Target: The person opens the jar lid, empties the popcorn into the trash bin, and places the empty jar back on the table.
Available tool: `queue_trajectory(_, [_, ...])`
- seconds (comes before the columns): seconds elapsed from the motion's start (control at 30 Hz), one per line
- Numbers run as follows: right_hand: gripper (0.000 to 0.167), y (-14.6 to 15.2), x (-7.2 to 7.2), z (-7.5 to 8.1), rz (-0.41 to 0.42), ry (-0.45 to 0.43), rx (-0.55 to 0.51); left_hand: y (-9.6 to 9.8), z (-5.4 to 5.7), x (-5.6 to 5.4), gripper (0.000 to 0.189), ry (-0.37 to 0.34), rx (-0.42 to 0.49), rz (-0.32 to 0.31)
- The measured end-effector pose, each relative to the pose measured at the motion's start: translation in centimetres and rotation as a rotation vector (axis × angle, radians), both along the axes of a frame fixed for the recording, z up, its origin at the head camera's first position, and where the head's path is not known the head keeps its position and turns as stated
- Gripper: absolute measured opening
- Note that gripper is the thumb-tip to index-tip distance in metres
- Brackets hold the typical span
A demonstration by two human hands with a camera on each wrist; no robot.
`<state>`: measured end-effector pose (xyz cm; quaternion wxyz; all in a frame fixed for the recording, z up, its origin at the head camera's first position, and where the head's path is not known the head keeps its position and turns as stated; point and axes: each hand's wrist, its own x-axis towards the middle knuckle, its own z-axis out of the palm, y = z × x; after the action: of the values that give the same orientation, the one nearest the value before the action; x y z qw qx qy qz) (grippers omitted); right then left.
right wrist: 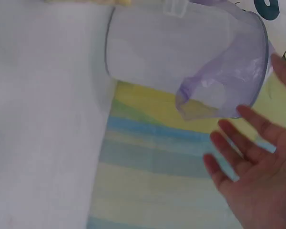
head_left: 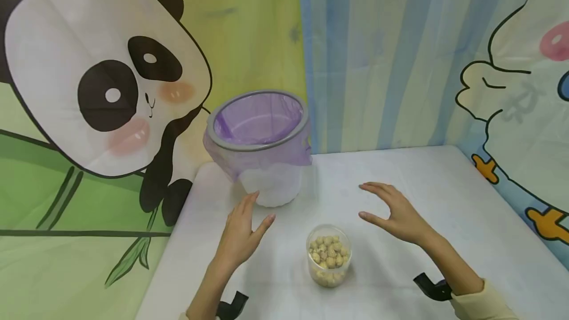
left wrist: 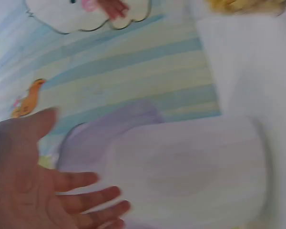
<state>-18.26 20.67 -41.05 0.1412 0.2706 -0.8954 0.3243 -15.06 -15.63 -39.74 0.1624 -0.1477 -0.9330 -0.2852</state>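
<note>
A clear plastic tub (head_left: 329, 276) of round, pale yellow pieces (head_left: 330, 252), like caramel popcorn balls, stands on the table between the two hands. Behind it, toward the left, is a white trash can (head_left: 273, 186) with a grey rim ring and a purple bag (head_left: 262, 117) lining it. My left hand (head_left: 243, 231) hovers in front of the can, thumb apart from the fingers, holding nothing. To the right of the tub, my right hand (head_left: 395, 214) is raised with its fingers spread from the thumb, also holding nothing.
The white table (head_left: 400, 172) reaches back to a striped curtain (head_left: 378, 63). A panda-print curtain (head_left: 106, 83) hangs at the left, and another printed cloth (head_left: 529, 127) at the right. Black straps (head_left: 433, 288) sit on the wrists.
</note>
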Motion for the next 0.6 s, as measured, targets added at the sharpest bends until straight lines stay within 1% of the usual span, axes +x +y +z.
queue_trajectory(0.07, [0.063, -1.0, 0.0, -1.4, 0.145, -0.053, -0.084, 0.7, -1.7, 0.1, 0.064, -0.022, 0.068, -0.047])
queue_trajectory(0.13, [0.068, -1.9, 0.0, -2.9, 0.286, -0.111, -0.168, 1.3, -3.6, 0.1, 0.064, -0.044, 0.136, -0.124])
queue_trajectory(0.2, [0.075, -2.7, 0.2, -4.4, 0.403, -0.155, -0.24, 1.9, -5.5, 0.1, 0.068, -0.089, 0.205, -0.235])
queue_trajectory(0.27, [0.082, -3.2, 0.5, -5.8, 0.484, -0.217, -0.314, 2.5, -7.5, 0.0, 0.076, -0.139, 0.26, -0.357])
queue_trajectory(0.33, [0.088, -3.6, 0.8, -7.1, 0.526, -0.265, -0.382, 3.2, -9.3, -0.2, 0.086, -0.189, 0.302, -0.465])
queue_trajectory(0.4, [0.093, -3.9, 1.0, -8.0, 0.539, -0.318, -0.438, 3.9, -10.8, -0.4, 0.099, -0.224, 0.341, -0.531])
queue_trajectory(0.47, [0.095, -4.2, 1.2, -8.7, 0.544, -0.354, -0.479, 4.6, -12.1, -0.5, 0.112, -0.24, 0.367, -0.561])
queue_trajectory(0.53, [0.096, -4.5, 1.3, -9.3, 0.547, -0.385, -0.5, 5.2, -13.1, -0.5, 0.121, -0.268, 0.394, -0.567])
queue_trajectory(0.6, [0.096, -4.7, 1.4, -9.8, 0.551, -0.422, -0.517, 5.8, -13.9, -0.4, 0.127, -0.299, 0.408, -0.566])
